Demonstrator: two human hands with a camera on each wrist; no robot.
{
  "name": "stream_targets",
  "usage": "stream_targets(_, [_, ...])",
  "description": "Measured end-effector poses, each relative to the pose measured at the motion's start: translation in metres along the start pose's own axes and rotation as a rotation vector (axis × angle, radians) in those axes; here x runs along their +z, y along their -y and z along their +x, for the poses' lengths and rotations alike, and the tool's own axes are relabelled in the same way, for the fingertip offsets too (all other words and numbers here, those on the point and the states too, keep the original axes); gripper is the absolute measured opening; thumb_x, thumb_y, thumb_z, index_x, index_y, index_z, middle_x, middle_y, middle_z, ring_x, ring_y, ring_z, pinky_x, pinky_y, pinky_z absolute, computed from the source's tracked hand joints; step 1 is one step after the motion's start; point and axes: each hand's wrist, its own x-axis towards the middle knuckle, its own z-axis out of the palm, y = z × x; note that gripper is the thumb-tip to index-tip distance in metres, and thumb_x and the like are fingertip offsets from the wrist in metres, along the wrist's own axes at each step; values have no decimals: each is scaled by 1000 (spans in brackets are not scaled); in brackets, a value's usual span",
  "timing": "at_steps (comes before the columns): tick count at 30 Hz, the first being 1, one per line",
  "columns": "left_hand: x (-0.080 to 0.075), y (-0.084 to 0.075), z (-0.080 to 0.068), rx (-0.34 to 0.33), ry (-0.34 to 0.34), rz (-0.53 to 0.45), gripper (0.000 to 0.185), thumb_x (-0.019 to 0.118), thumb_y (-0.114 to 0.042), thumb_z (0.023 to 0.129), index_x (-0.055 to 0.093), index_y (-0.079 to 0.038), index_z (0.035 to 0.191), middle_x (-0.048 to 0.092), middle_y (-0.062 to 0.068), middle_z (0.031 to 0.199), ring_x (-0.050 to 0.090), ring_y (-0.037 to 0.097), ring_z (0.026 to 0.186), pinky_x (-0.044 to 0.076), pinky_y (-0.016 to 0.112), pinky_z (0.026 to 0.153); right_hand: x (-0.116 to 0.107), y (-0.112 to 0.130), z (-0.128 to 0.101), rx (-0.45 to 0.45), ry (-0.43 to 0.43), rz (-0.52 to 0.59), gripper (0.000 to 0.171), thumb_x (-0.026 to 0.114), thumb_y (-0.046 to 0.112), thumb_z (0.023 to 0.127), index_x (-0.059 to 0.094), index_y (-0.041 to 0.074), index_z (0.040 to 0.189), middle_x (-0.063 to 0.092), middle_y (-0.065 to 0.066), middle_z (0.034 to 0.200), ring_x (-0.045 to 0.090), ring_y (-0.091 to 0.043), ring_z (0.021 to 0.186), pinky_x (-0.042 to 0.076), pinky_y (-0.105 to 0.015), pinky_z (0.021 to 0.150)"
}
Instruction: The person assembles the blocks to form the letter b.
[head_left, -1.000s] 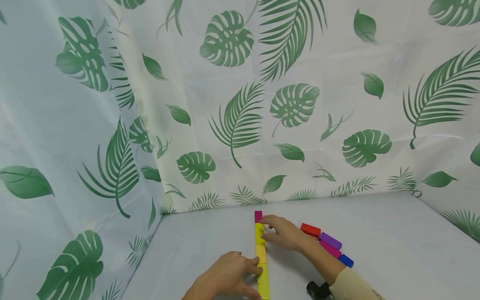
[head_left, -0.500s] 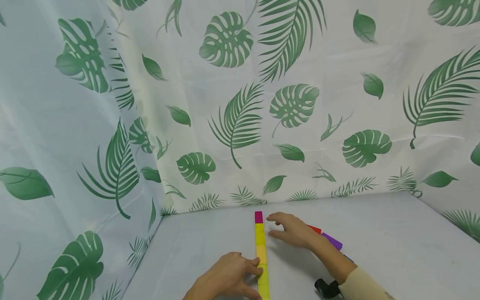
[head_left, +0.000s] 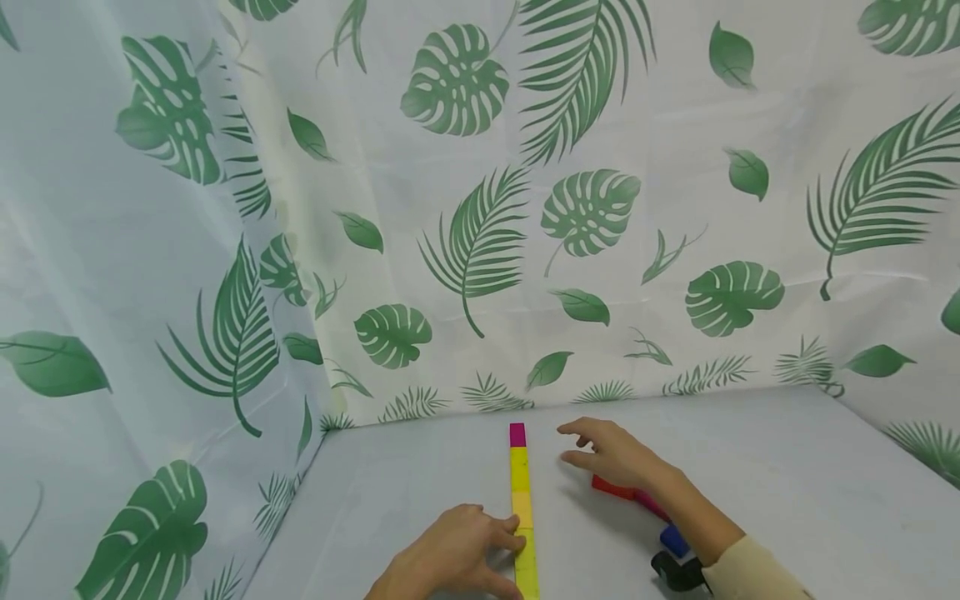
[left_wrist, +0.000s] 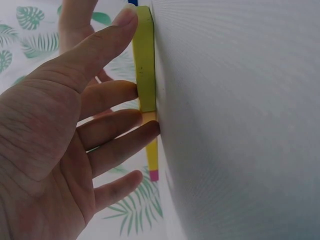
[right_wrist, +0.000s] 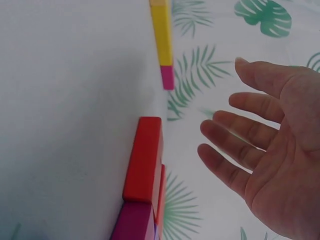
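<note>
Head view: the left hand [head_left: 450, 557] lies flat with straight fingertips against the near end of the row of blocks [head_left: 521, 508]. The right hand [head_left: 617, 456] hovers spread and empty, right of the row's far end, over a red block [head_left: 609, 487].

Left wrist view: straight fingers [left_wrist: 112, 97] press the row's side.

Right wrist view: relaxed palm [right_wrist: 280, 165] above the red block [right_wrist: 144, 159].

The row of blocks [head_left: 522, 508] lies just right of the left hand [head_left: 450, 557], touching its fingertips; loose blocks [head_left: 626, 492] lie under the right hand [head_left: 611, 454].
</note>
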Motion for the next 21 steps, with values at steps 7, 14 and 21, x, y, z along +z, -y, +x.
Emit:
stream_targets(7, [0, 0, 0, -11, 6, -5, 62, 79, -66, 81, 71, -35, 134, 65, -11, 141, 65, -1, 113, 51, 26, 95, -8, -4, -1, -9, 29, 23, 48, 74, 38, 97, 67, 14, 138, 69, -7, 133, 64, -17, 105, 57, -35, 86])
stream_targets(14, [-1, -1, -1, -8, 3, -1, 62, 79, -66, 80, 71, -35, 133, 66, -10, 141, 65, -1, 111, 51, 23, 91, -17, -7, -3, 21, 53, 38, 46, 75, 36, 96, 68, 15, 137, 70, -8, 133, 63, -17, 105, 55, -27, 80])
stream_targets(21, [0, 0, 0, -10, 0, -14, 62, 80, -66, 80, 71, -35, 133, 66, -11, 141, 65, 0, 115, 51, 25, 95, -24, -9, -7, 19, 61, 47, 46, 76, 35, 95, 68, 15, 136, 71, -6, 128, 62, -19, 107, 56, -23, 77])
